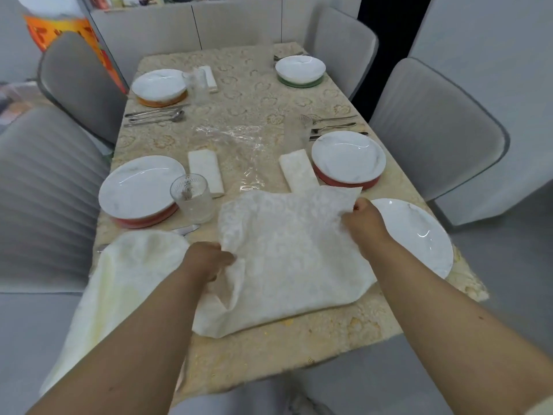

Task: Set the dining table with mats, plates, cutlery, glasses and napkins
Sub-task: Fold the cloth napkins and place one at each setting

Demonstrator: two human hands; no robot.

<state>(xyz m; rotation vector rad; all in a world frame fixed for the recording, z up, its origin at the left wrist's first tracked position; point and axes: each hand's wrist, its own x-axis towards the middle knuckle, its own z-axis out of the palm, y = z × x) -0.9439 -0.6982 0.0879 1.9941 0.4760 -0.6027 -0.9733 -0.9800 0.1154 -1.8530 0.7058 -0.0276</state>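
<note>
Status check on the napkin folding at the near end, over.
Left hand and right hand both grip the unfolded white patterned cloth napkin. It lies partly spread on the table. Ribbed clear glass stands close at left.

Grey padded chairs (431,124) flank the table, with pale cabinets (191,28) behind and a grey floor (508,295).

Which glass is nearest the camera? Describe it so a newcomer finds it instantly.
Start at the long dining table with the cream patterned tablecloth and go to its near-left place setting, a white marbled plate on a red round mat. The clear ribbed drinking glass stands upright at that plate's right edge. Unlike the other glasses, it is close to the left hand.
</note>
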